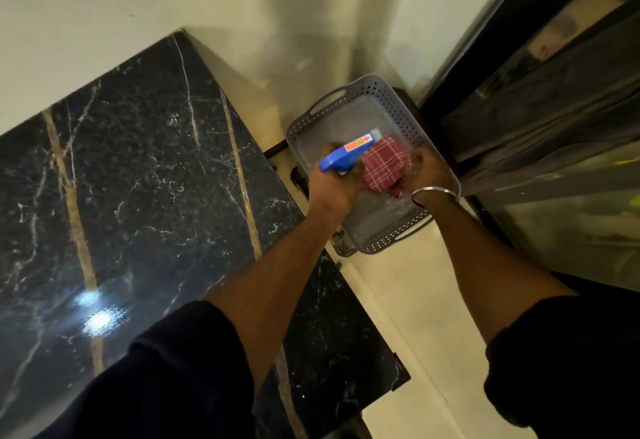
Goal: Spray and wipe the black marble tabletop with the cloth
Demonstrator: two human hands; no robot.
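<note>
The black marble tabletop with white and gold veins fills the left half of the view. To its right a grey perforated basket sits lower down. My left hand is shut on a spray bottle with a blue trigger head, held over the basket. My right hand, with a metal bangle on the wrist, grips a red and white checked cloth inside the basket.
A pale wall runs behind the table. A dark-framed glass door or window stands at the right, close to the basket. Cream floor tiles lie between the table's right edge and the door.
</note>
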